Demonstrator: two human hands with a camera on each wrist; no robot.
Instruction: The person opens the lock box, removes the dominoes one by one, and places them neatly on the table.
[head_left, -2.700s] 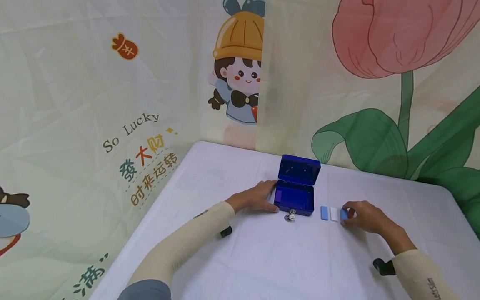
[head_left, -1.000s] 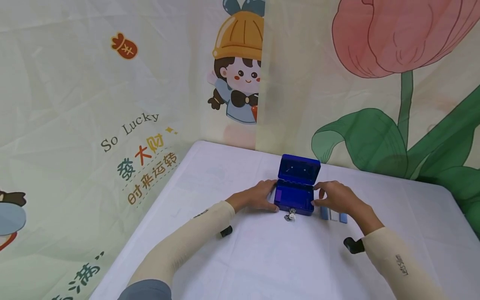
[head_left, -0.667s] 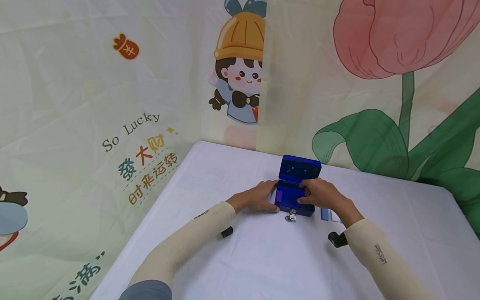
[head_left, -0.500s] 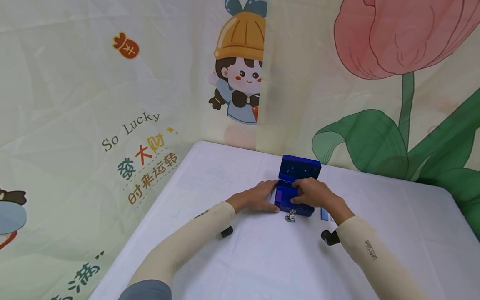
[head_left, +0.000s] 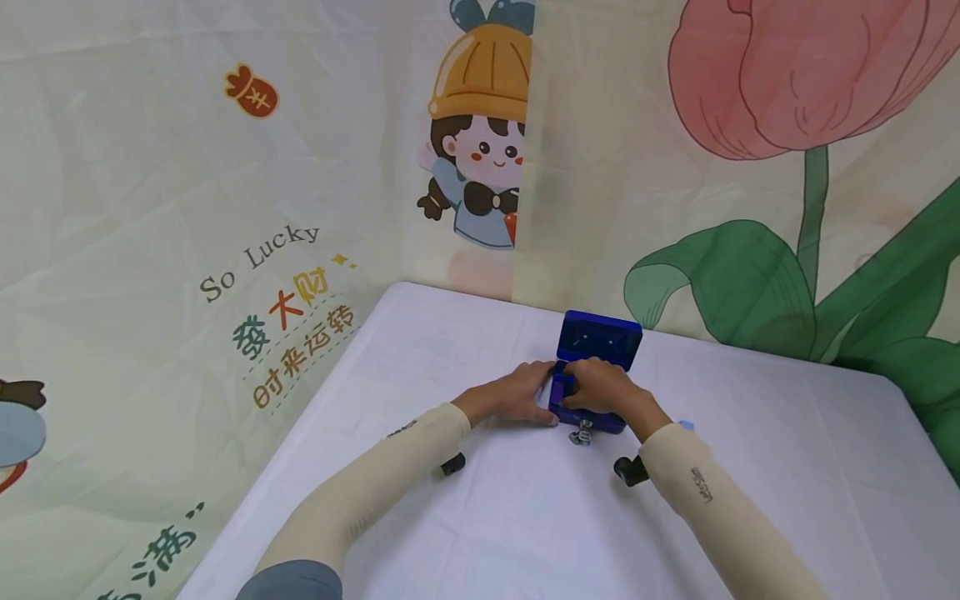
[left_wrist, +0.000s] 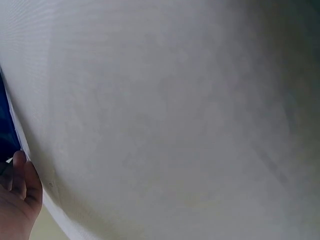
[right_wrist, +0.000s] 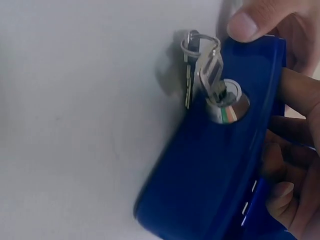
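Observation:
A dark blue metal cash box (head_left: 607,423) stands on the table with its lid raised at the back. A ring of keys (right_wrist: 211,70) hangs from the lock on its front. My left hand (head_left: 517,393) grips the box's left side, the thumb at the front corner and fingers at the back corner. My right hand (head_left: 600,385) reaches over the right wall into the box, thumb and forefinger apart. Just left of these fingertips, a purple piece (head_left: 558,392) shows inside by the left wall. In the right wrist view the fingers bend over the box's interior, with no held thing showing.
A corner of a small light blue block (head_left: 686,425) shows beyond my right forearm, which hides the pieces near it. The white-covered table (head_left: 480,517) meets a printed cloth backdrop (head_left: 360,150) behind the box. Black camera mounts (head_left: 630,472) jut from both wrists.
My right hand has left the blue and white pieces, moved left over the box's right wall and gone deeper inside, towards the purple piece. My left hand has stayed on the box.

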